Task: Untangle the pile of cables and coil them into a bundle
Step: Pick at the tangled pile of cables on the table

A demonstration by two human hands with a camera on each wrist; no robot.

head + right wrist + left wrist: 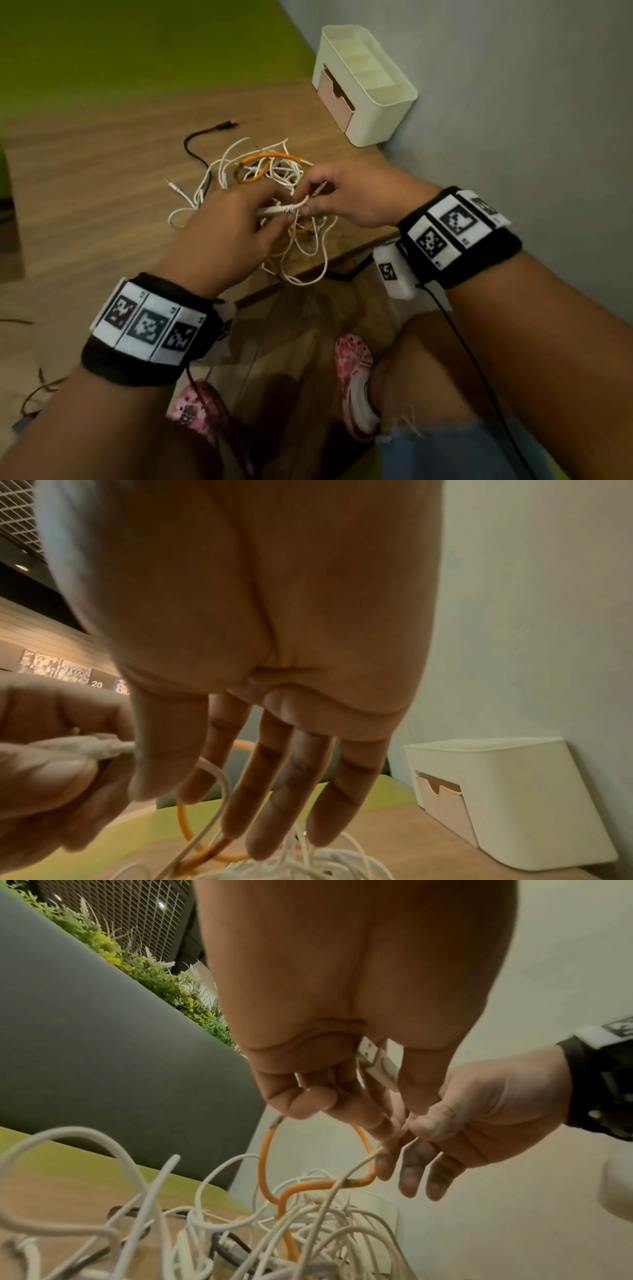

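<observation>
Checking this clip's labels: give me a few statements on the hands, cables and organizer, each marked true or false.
1. The left hand holds a white USB plug. True.
2. The cable pile is all white. False: an orange cable runs through it.
3. The organizer stands against the wall. True.
4. The right hand rests idle on the table. False: it pinches a white cable.

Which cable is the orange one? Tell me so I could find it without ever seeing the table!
Start at the white organizer box in the wooden table's corner by the wall. Just in front of it lies a cable pile. The orange cable loops across the pile's far side, the only bright one among thin white cables and one black cable.
</observation>
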